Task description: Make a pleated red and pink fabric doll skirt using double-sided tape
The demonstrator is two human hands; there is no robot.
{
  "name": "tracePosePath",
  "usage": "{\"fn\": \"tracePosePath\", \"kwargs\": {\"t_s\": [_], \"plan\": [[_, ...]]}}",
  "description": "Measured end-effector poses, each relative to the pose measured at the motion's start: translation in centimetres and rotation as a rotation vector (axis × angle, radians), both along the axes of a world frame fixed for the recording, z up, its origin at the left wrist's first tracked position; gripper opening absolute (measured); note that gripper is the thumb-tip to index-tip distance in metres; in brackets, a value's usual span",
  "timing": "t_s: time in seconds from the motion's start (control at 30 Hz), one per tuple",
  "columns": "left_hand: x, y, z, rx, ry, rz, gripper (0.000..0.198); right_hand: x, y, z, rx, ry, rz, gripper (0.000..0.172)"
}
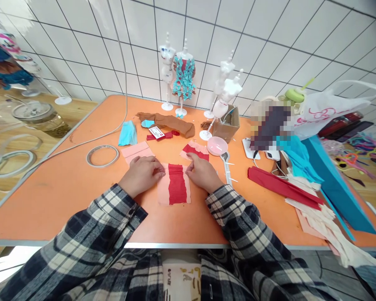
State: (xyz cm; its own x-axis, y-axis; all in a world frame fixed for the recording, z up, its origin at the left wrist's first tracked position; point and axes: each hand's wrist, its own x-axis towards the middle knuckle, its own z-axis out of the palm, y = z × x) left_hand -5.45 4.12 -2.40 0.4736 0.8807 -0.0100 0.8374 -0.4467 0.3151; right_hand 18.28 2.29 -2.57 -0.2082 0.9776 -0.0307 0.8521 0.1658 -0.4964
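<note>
A pink piece of what looks like crepe paper with a red strip down its middle (pixel 177 188) lies on the orange table in front of me. My left hand (pixel 144 173) pinches its upper left edge, fingers closed. At the upper right edge, my right hand (pixel 203 172) also has its fingers closed on the paper. A folded crease crosses the red strip near the top. Just beyond my right hand lies another pink and red piece (pixel 200 151). Plain pink paper (pixel 138 151) sits behind my left hand.
Left of my hands lies a tape roll (pixel 102 156). A pink bowl (pixel 217 146) and a grey spoon-like tool (pixel 225 161) are at right. Small white dress forms (pixel 167 71) stand at the back. Red rolled paper (pixel 282 188) and blue sheets (pixel 341 188) cover the right side.
</note>
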Motion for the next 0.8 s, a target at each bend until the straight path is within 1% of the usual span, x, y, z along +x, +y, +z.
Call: {"fn": "tracePosePath", "kwargs": {"t_s": [0.1,0.23,0.33,0.43,0.53,0.57,0.63,0.67,0.73,0.77,0.8], "plan": [[-0.1,-0.1,0.2,-0.012,-0.007,-0.002,0.018,0.0,0.1,0.2,-0.029,-0.068,-0.038,0.061],[0.2,-0.3,0.4,-0.005,-0.042,0.022,0.022,-0.1,0.4,0.6,-0.037,-0.127,-0.005,0.061],[0.6,-0.2,0.2,-0.013,-0.059,0.043,0.020,-0.2,0.6,0.9,-0.038,-0.161,0.005,0.061],[0.5,0.0,-0.1,-0.022,-0.055,0.047,0.017,-0.3,0.9,1.3,-0.063,-0.201,0.008,0.063],[-0.1,0.3,0.0,-0.026,-0.031,0.082,0.014,-0.3,1.5,1.7,-0.131,-0.216,-0.011,0.068],[-0.3,0.2,0.3,-0.007,-0.035,0.102,0.015,-0.3,1.7,1.7,-0.154,-0.215,-0.015,0.071],[-0.2,-0.2,0.8,0.087,-0.098,0.103,0.019,-0.3,2.1,1.9,-0.187,-0.207,-0.019,0.079],[0.1,-0.7,1.1,0.154,-0.157,0.075,0.020,-0.4,2.1,1.9,-0.192,-0.202,-0.020,0.081],[1.2,-1.7,1.4,0.239,-0.278,-0.081,0.017,-0.4,2.1,1.9,-0.184,-0.195,-0.027,0.083],[1.9,-2.2,1.3,0.230,-0.286,-0.196,0.022,-0.5,2.1,1.8,-0.176,-0.192,-0.034,0.084],[2.7,-2.6,1.1,0.206,-0.240,-0.286,0.028,-0.5,2.0,1.7,-0.168,-0.188,-0.042,0.084]]}}
